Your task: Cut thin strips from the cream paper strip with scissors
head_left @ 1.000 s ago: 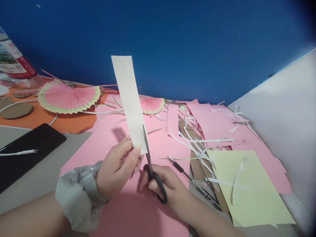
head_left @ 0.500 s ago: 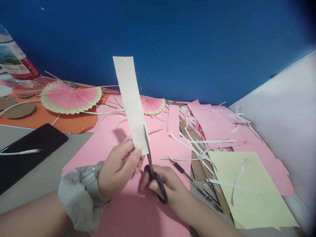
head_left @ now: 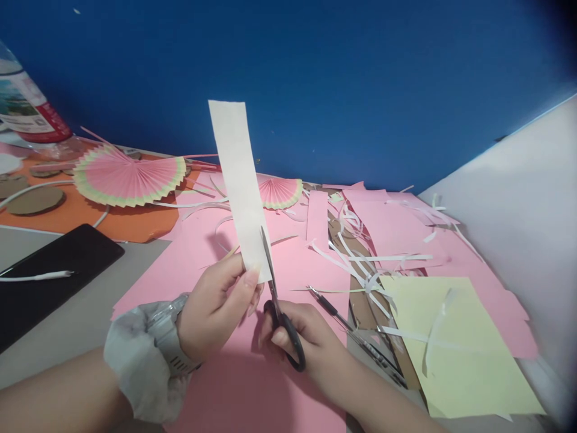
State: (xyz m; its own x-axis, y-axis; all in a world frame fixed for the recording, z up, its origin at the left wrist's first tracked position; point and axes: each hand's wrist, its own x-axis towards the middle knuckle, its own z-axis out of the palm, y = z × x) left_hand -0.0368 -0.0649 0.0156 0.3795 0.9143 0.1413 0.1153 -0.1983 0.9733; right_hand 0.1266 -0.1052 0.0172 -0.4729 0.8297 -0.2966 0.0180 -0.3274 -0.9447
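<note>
Pinching the white strip [head_left: 238, 174] at eleven o'clock in our left hand [head_left: 214, 307], we grasp scissors [head_left: 274, 299] in our right hand [head_left: 315, 340]; its upper part looks uncut, and thin cuttings [head_left: 408, 258] lie at three o'clock.

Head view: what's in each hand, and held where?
The left hand pinches the white strip near its bottom end, between thumb and fingers. The right hand holds the scissors by their black handles.

Both hands [head_left: 220, 310] close together, fingers curled.
</note>
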